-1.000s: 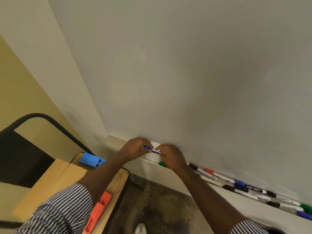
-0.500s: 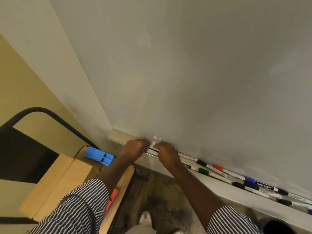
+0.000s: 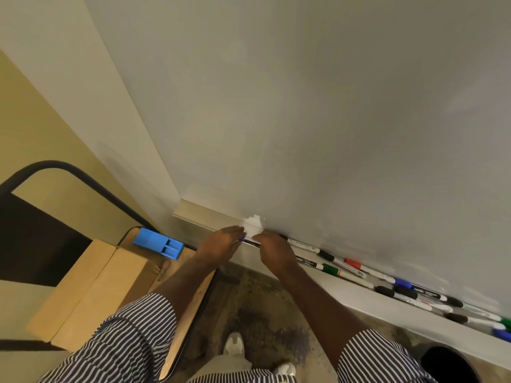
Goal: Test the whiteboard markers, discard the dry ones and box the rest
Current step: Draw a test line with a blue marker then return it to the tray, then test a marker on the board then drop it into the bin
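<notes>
Striped sleeves (image 3: 132,330), seemingly white shoes (image 3: 234,344)

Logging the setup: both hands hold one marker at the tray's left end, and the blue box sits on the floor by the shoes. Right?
Not quite. In the head view the blue box sits on the wooden desk, not on the floor. The rest holds: left hand and right hand hold one marker at the tray's left end.

Smooth board, wood and plastic

The whiteboard (image 3: 318,120) looks smooth and faintly glossy; the desk (image 3: 91,294) is matt pale wood, the blue box (image 3: 159,242) plastic, the sleeves (image 3: 132,335) striped cloth.
</notes>
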{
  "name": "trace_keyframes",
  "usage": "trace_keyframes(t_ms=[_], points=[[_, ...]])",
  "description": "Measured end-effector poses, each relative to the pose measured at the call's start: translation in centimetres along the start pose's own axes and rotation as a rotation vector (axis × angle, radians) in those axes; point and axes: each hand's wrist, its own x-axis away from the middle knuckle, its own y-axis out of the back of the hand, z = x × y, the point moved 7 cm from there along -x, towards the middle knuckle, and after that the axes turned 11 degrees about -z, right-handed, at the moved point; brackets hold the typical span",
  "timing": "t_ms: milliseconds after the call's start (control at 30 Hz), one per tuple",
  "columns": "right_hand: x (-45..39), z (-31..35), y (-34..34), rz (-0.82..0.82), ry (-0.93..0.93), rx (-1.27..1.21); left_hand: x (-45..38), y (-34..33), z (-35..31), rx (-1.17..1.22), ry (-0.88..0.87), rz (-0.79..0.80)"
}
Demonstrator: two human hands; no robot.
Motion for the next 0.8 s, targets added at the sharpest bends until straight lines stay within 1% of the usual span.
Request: trace_keyframes(t_ms=[167, 300, 400, 533, 633, 700, 800], points=[[0.3, -0.4, 0.5, 0.006, 0.017, 0.035, 0.3, 0.1, -0.1, 0.014, 0.005, -0.024], [0.7, -0.8, 1.9, -0.073, 0.074, 0.047, -0.1, 0.2, -1.0, 0.012, -0.026, -0.031], [1.4, -1.9, 2.5, -0.122, 0.076, 0.073, -0.4, 0.2, -2.3, 0.028, -0.093, -0.055], [2.8, -3.6, 3.2, -0.161, 0.085, 0.101, -0.8, 0.3, -5.7, 0.049, -0.215, -0.111], [4.0, -4.7, 4.2, -0.177, 0.054, 0.131, -1.1, -0.9, -8.5, 0.063, -0.257, -0.061], [4.8, -5.5, 4.5, -0.157, 0.024, 0.153, -1.3, -2.0, -9.8, 0.011, -0.272, -0.037], [5.5, -6.7, 4.7, -0.126, -0.017, 0.187, -1.4, -3.2, -11.7, -0.059, -0.393, -0.016]])
